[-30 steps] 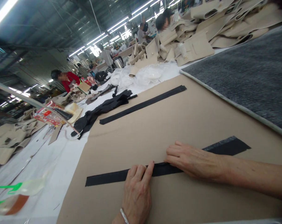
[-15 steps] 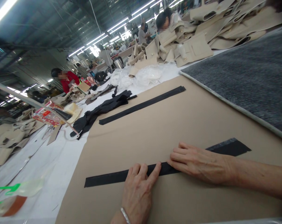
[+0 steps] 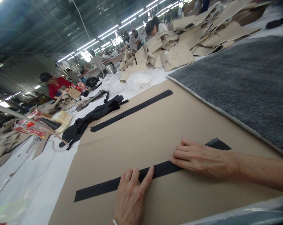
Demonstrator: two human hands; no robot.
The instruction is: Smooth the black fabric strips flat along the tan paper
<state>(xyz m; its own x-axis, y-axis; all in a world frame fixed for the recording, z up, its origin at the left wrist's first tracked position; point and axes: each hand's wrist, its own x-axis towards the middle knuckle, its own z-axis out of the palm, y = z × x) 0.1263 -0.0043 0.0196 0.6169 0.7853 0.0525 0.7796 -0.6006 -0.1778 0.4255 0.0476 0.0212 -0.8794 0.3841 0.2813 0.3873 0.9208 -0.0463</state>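
Note:
A long black strip (image 3: 101, 188) lies across a tan sheet (image 3: 155, 131) close to me. My left hand (image 3: 129, 197) rests flat on the sheet with its fingers stretched onto the strip's near edge. My right hand (image 3: 199, 157) lies flat on the strip further right, fingers extended and together, pressing it down. The strip's right end (image 3: 217, 144) shows beyond my right hand. A second black strip (image 3: 132, 110) lies parallel at the far side of the sheet.
A grey speckled mat (image 3: 237, 81) borders the sheet on the right. A heap of black fabric (image 3: 90, 118) lies at the sheet's far left corner, white plastic bags (image 3: 127, 82) behind it. Beige bag parts (image 3: 178, 53) are piled beyond. Other people work at distant tables.
The view has shifted, so everything sits further left in frame. My left hand slid slightly left along the strip; my right hand stays pressed on it.

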